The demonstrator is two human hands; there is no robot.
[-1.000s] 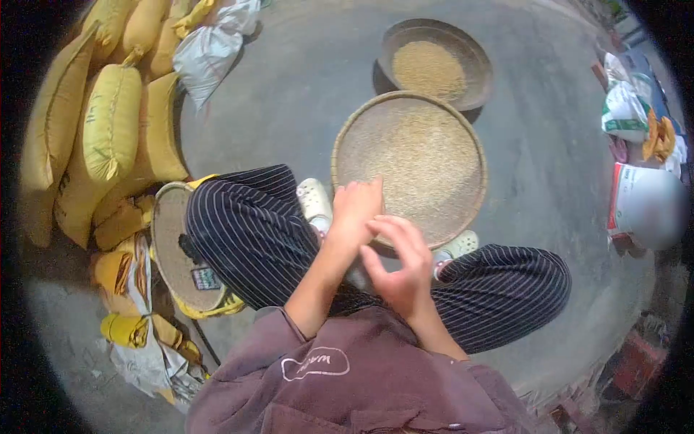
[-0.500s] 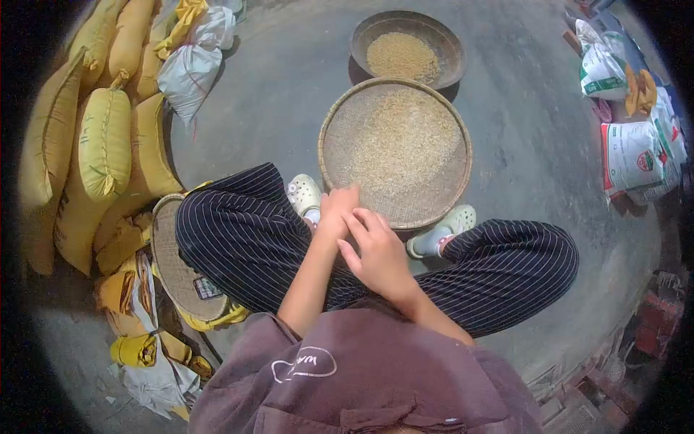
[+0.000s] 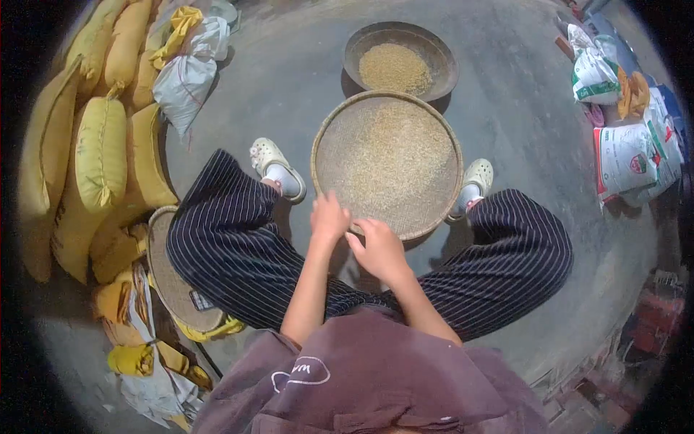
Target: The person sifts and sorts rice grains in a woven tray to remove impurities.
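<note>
A round woven tray with pale grain spread over it lies on the floor between my feet. My left hand is at the tray's near-left edge, back of the hand up, its slightly blurred fingers stretched toward the rim. Close beside it, my right hand is just outside the near rim, thumb apart from the fingers. Neither hand shows anything held. Behind the tray, and partly overlapped by it, stands a dark shallow basin with a heap of golden grain.
Full yellow sacks and a tied white bag are stacked at left. Beside my left knee is another woven tray with a phone on it. White printed bags lie at right. My shoes flank the grain tray.
My hands have moved apart from their overlapped position, to the near edge of the tray. My feet and knees have spread wider. The view has shifted slightly.
</note>
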